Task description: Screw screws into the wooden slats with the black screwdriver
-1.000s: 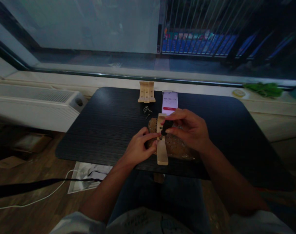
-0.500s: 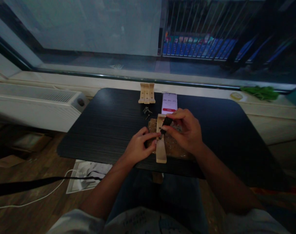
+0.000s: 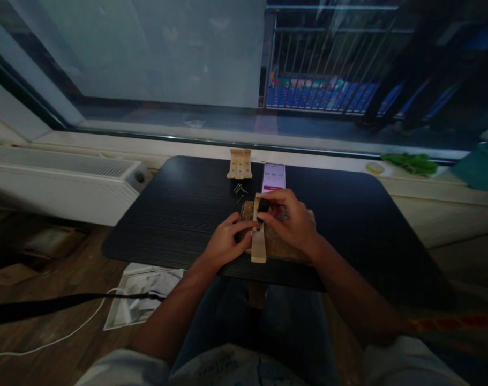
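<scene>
Pinching a black tool [image 3: 263,207] in closed fingers, the right hand [image 3: 292,224] arches over the strip [image 3: 258,247], which lies on a mat [image 3: 286,249] near the tabletop [image 3: 179,209] edge. The left hand [image 3: 224,244] curls against the strip's side; whether its fingers grip it, I cannot tell. The tool's tip is hidden.

You are working with two grips, the left grip [image 3: 223,244] and the right grip [image 3: 290,222]. You are pinching one small black tool [image 3: 263,206] in the right grip, and one wooden strip [image 3: 258,247] is lying under both, on one brown board [image 3: 282,247]. Beyond the grips, one phone [image 3: 273,178] is glowing, what look like three pale wooden pieces [image 3: 239,163] are sitting side by side, and a few screws [image 3: 239,188], too small to count, are lying on the one desk [image 3: 179,209].
</scene>
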The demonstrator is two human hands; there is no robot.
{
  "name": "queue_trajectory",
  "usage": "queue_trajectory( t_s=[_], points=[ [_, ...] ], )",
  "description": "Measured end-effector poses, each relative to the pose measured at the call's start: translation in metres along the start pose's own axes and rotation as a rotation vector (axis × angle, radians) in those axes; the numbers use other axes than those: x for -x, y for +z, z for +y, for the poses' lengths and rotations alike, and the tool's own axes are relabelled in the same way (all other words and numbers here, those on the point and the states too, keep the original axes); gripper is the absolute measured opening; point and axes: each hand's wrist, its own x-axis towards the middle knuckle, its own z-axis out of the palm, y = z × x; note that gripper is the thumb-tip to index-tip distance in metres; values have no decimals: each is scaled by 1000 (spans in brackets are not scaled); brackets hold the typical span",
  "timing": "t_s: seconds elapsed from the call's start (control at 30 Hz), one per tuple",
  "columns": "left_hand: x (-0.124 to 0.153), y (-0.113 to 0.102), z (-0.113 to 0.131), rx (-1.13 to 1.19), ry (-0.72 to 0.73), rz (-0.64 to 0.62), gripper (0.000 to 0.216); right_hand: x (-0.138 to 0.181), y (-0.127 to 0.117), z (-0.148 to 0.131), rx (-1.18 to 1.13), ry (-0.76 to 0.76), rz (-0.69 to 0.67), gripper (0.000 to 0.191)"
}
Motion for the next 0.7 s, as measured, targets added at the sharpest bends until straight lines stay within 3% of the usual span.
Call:
queue_trajectory(
  t_s=[0.1, 0.17, 0.3, 0.4, 0.53, 0.7],
  points=[
    [-1, 2, -1, -20, -5, 15, 26, 2, -1, 3, -47, 4, -97, 33],
    [-1, 3, -1, -32, -6, 27, 27, 2, -2, 2, -88, 26, -70, 36],
    [-1, 2, 2, -48, -6, 8, 33, -4, -9, 5, -275, 146, 226, 44],
    [-1, 0, 5, -60, -9, 2, 36, -8, -16, 18, -380, 218, 421, 36],
    [-2, -2, 5, -74, -6, -5, 37, -2, -23, 42, -492, 309, 471, 33],
    [-2, -5, 0, -88, -9, -22, 38, 3, -27, 52, -720, 550, 581, 34]
  ],
)
